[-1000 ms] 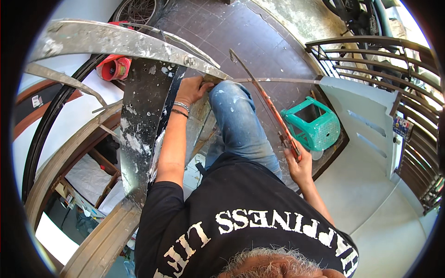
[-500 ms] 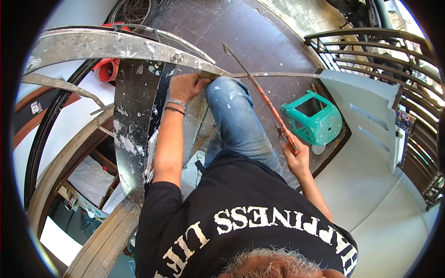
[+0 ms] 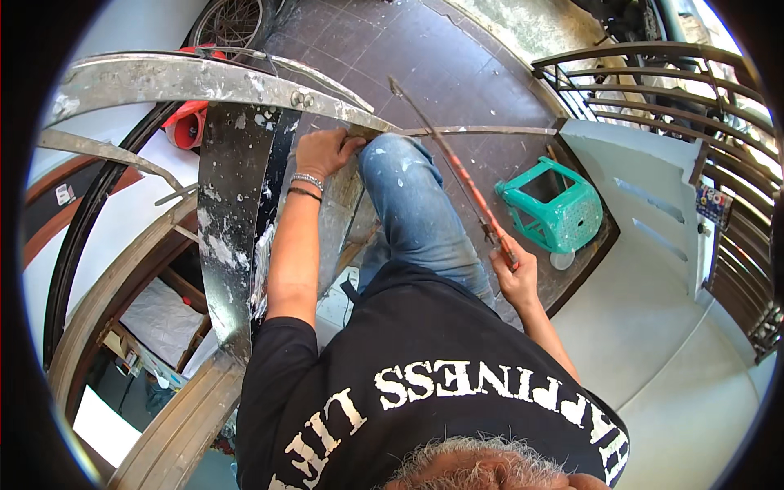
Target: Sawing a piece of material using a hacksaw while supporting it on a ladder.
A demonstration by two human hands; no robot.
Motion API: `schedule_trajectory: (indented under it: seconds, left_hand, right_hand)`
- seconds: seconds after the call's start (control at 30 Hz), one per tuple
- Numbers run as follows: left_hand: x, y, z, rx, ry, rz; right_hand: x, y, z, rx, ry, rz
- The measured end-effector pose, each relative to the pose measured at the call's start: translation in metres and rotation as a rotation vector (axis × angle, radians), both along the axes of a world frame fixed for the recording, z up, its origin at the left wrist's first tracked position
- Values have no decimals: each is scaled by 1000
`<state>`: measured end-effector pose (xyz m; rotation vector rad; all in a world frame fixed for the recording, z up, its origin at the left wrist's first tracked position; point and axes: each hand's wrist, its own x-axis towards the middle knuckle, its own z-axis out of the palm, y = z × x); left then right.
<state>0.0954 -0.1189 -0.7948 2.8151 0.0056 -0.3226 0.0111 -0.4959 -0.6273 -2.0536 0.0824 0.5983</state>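
Observation:
My right hand [image 3: 516, 278] is closed round the handle end of a hacksaw with a red-orange frame [image 3: 459, 170]. The saw points away from me, its far end up and to the left, and it crosses a long thin brown strip [image 3: 482, 131] just right of my bent knee [image 3: 398, 163]. My left hand [image 3: 323, 152], with bracelets at the wrist, is closed beside the knee on a brown piece that seems to be the same strip. My knee hides the part between. Whether the blade touches the strip I cannot tell.
A paint-splashed dark plank [image 3: 233, 188] and a curved, stained metal rail [image 3: 188, 77] stand on my left. To my right, a green plastic stool [image 3: 572, 216] lies tipped over by a low white wall [image 3: 633, 175]. A spoked wheel [image 3: 231, 23] is far ahead.
My right hand and the hacksaw have shifted slightly left. My left hand keeps its place by the knee, and the view itself has moved a little.

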Motion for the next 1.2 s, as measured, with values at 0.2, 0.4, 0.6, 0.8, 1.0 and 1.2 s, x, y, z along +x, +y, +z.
schedule_trajectory:
  seconds: [0.2,0.4,0.6,0.8,1.0,1.2]
  left_hand:
    - [7,-7,6,-53,-62,-17]
    - [-2,-1,-7,19,0,-20]
    - [-4,0,-5,-2,-83,30]
    - [14,-10,-3,-9,-114,-23]
    - [-22,-2,-12,-10,-158,23]
    - [5,-15,1,-38,-148,-7]
  right_hand:
    - [80,54,-81,59,-155,48]
    - [64,41,-64,35,-64,44]
    - [29,9,1,2,-29,89]
    - [115,86,-78,-21,-96,42]
    - [4,-14,25,-38,105,51]
    - [102,65,-73,-52,-96,96]
